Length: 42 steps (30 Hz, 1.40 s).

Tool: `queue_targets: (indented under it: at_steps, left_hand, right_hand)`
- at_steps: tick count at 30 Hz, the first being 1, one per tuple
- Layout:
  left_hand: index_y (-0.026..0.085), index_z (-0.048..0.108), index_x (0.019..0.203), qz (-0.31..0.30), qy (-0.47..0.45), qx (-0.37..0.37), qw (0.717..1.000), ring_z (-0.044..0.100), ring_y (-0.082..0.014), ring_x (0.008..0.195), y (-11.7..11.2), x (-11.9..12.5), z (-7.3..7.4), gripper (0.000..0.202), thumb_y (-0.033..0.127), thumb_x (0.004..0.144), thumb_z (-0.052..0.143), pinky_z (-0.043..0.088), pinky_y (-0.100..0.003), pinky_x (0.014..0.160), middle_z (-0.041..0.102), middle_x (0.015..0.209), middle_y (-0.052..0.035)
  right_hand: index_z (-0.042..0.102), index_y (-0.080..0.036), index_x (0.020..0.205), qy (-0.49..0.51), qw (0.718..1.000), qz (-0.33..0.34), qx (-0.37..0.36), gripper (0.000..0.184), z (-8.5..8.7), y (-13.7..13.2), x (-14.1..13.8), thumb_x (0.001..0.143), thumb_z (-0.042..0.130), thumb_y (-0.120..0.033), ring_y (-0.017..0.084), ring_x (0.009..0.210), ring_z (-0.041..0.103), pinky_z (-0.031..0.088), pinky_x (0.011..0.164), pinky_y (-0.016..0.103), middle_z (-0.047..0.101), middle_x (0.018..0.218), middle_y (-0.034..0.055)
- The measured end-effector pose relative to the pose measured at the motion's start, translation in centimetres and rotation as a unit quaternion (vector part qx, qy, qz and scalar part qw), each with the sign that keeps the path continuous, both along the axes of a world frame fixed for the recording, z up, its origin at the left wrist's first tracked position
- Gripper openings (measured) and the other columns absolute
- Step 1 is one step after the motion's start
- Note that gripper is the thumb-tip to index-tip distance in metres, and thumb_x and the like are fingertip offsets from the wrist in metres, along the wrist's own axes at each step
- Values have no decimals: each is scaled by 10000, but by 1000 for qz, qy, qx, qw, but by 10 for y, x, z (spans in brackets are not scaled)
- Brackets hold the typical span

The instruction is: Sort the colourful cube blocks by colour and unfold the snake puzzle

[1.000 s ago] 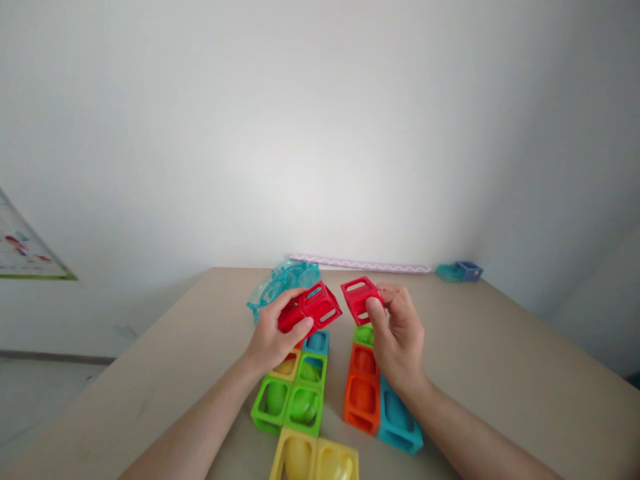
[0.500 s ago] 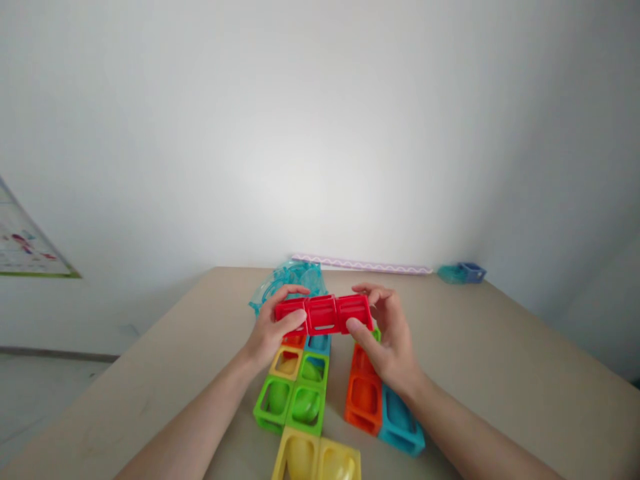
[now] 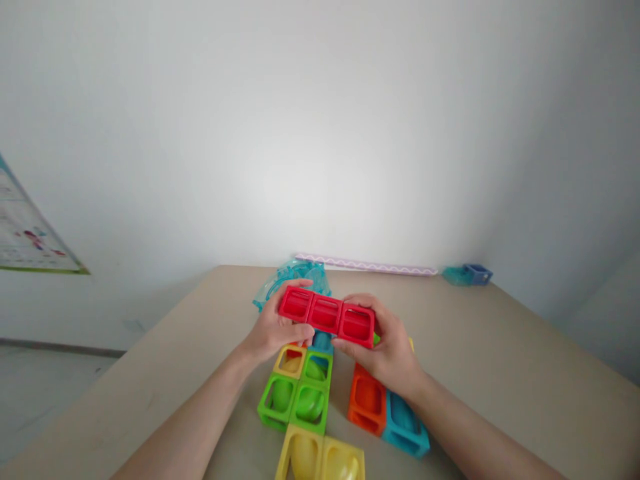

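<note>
A row of three joined red cube blocks (image 3: 325,314) is held up above the table between both hands. My left hand (image 3: 277,327) grips its left end, thumb along the near side. Around the right end my right hand (image 3: 385,337) is closed, fingers behind and thumb in front. Below lie joined green blocks (image 3: 309,404), with a yellow-orange block (image 3: 290,361) and a blue block (image 3: 322,342) farther back. Nearest me are yellow blocks (image 3: 343,460). Under my right forearm sit an orange block (image 3: 368,397) and a blue cube block (image 3: 404,427), partly covered.
Translucent teal track pieces (image 3: 295,270) lie at the back of the table (image 3: 200,347). A long lilac strip (image 3: 365,265) runs along the wall (image 3: 320,133). At the back right corner are a teal piece (image 3: 455,276) and a dark blue block (image 3: 477,274).
The red row has been turned in my hands, so its open cube faces now show toward me and its right end tilts lower. Both hands keep their hold.
</note>
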<state>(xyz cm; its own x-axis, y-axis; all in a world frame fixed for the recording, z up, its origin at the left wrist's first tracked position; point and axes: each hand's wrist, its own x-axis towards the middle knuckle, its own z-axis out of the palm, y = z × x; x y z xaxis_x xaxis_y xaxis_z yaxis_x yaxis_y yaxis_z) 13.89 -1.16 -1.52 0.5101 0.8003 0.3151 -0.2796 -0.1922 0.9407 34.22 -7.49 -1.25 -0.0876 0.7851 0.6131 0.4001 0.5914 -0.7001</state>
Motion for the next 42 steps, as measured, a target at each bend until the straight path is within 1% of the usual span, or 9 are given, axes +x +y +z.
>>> queue_targets:
  at_steps: [4, 12, 16, 19, 23, 26, 31, 37, 42]
  left_hand:
    - [243, 447, 1192, -1, 27, 3, 1000, 586, -167, 470, 1, -3, -2, 668, 362, 639, 803, 468, -287, 461, 643, 608, 20]
    - [213, 512, 930, 26, 45, 40, 998, 564, -157, 443, 6, -6, -5, 468, 399, 615, 804, 463, -278, 449, 631, 565, 22]
    - [196, 543, 948, 53, 49, 63, 995, 650, -208, 623, 4, -5, -2, 504, 396, 577, 820, 530, -340, 592, 687, 755, -29]
    - [195, 558, 1028, 75, 65, 89, 991, 662, -239, 814, 1, -4, 1, 562, 335, 560, 835, 537, -361, 727, 687, 925, -52]
    - [217, 543, 1074, 86, 77, 104, 988, 656, -212, 768, -2, -2, 2, 579, 301, 576, 824, 541, -325, 666, 663, 971, -40]
    - [231, 509, 1121, 78, 77, 87, 990, 649, -182, 669, -3, -2, 1, 591, 299, 611, 799, 541, -311, 601, 664, 958, -32]
    - [215, 525, 1113, 105, 82, 135, 982, 646, -227, 886, -3, -3, 3, 580, 275, 604, 797, 528, -347, 786, 655, 1018, -45]
    - [215, 540, 1098, 57, 58, 133, 988, 639, -237, 926, 1, -5, 2, 539, 271, 626, 792, 522, -362, 806, 648, 1070, -62]
    - [188, 615, 1025, 69, 44, 172, 982, 643, -230, 877, 4, -9, 0, 498, 244, 576, 822, 519, -338, 774, 672, 966, -56]
  right_hand:
    - [547, -222, 1066, 2, 1000, -5, -6, 422, 1, -1, 0, 715, 768, -300, 210, 886, 638, 517, 811, 333, 651, 1024, 52]
    - [543, -215, 1025, -22, 1000, -11, 14, 383, 2, -4, -1, 731, 756, -336, 182, 780, 623, 508, 720, 295, 641, 907, 31]
    - [538, -220, 1022, -9, 1000, -11, 9, 404, 1, -4, -2, 712, 765, -345, 186, 781, 628, 520, 717, 298, 645, 906, 30]
    - [498, -236, 1069, 71, 997, -13, -15, 436, -2, -2, -3, 728, 746, -347, 179, 774, 636, 541, 701, 300, 644, 930, 24]
    - [428, -257, 1173, 147, 986, 22, -70, 519, -3, 1, -4, 748, 722, -308, 150, 734, 638, 557, 681, 290, 632, 944, 6]
    - [438, -254, 1153, 142, 985, 51, -81, 525, -1, 0, -5, 726, 743, -269, 162, 796, 645, 557, 698, 289, 631, 979, 14]
    - [435, -259, 1123, 133, 987, 64, -63, 492, -1, -2, -5, 740, 744, -256, 155, 783, 632, 548, 711, 288, 627, 943, 1]
    - [507, -263, 1138, 41, 998, 47, 11, 430, -6, 2, 0, 766, 719, -219, 208, 949, 613, 513, 840, 352, 595, 1090, 52]
    - [529, -255, 1184, -26, 998, 43, 22, 493, -4, 3, 3, 742, 746, -248, 228, 1012, 594, 480, 911, 378, 592, 1115, 66]
